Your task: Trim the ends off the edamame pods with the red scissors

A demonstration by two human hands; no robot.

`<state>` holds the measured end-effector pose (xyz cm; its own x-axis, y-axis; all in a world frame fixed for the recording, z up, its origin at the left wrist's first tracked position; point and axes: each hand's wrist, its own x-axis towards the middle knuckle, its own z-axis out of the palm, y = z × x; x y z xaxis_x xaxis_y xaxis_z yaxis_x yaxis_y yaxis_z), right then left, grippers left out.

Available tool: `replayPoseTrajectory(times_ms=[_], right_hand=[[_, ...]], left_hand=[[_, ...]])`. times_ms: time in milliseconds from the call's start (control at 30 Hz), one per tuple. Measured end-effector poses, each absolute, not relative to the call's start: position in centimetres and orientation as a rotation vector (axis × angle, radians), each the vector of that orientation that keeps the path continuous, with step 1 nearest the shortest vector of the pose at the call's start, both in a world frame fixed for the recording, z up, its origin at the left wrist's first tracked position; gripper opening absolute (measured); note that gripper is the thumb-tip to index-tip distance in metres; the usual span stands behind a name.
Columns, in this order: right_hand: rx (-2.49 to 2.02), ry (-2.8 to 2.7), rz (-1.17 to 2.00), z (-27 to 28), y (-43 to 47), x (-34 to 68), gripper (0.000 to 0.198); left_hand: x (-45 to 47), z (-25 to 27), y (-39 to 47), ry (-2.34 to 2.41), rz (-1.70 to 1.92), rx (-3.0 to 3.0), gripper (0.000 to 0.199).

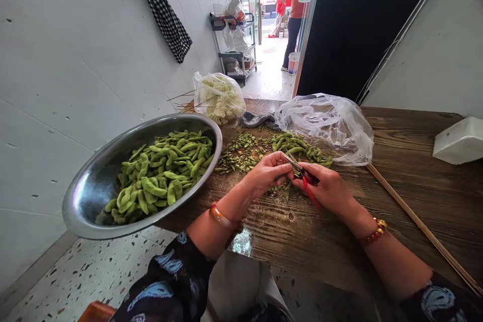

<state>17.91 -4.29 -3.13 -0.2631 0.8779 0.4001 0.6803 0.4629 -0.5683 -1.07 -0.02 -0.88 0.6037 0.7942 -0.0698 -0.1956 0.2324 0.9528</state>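
Observation:
In my right hand (323, 185) is a pair of scissors with red handles (310, 192), fingers closed round the grips. The scissor blades (293, 162) point left and meet the fingertips of my left hand (268, 173). That hand is pinched closed; what lies between its fingers is hidden. Just beyond my hands lies a small heap of green edamame pods (289, 142). Left of it are many snipped pod ends (241, 153) scattered on the wooden table (264, 231). A wide metal basin (85, 201) at the left holds a big pile of edamame pods (158, 173).
Behind the pods lie a crumpled clear plastic bag (332, 126), a grey cloth (260, 119) and a bag of pale cauliflower (220, 98). Long thin sticks (418, 221) lie at the right, near a white box (458, 141). A trolley (236, 53) and a person (296, 15) are near the doorway.

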Motion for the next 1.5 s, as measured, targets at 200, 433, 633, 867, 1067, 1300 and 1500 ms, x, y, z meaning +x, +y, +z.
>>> replayPoseTrajectory(times_ms=[200,433,633,867,1067,1300,1500], right_hand=[[-1.319,-1.99,0.371,-2.9,-4.4,17.7,0.037],[-1.43,-1.85,0.363,-3.0,-4.0,18.4,0.048],[-1.443,-1.833,0.365,-2.2,-4.3,18.2,0.049],[-1.473,-1.829,0.332,-2.3,-4.3,18.3,0.05],[-1.454,-1.829,0.349,-2.5,-4.2,18.3,0.052],[-1.444,-1.825,0.341,-2.8,-4.1,18.4,0.051],[-1.452,-1.832,0.345,-2.9,-4.1,18.4,0.053]], left_hand=[[-1.3,-0.4,0.1,0.659,0.743,1.123,0.031],[-3.7,0.7,2.1,0.687,1.058,0.92,0.03],[-5.3,0.2,3.4,0.9,1.101,1.1,0.024],[-5.8,-1.1,4.0,1.732,0.688,2.025,0.014],[-5.6,-1.5,3.9,1.79,0.406,2.12,0.029],[-5.1,-1.5,3.4,1.582,0.401,2.223,0.025],[-4.9,-1.1,3.1,1.461,0.321,2.27,0.034]])
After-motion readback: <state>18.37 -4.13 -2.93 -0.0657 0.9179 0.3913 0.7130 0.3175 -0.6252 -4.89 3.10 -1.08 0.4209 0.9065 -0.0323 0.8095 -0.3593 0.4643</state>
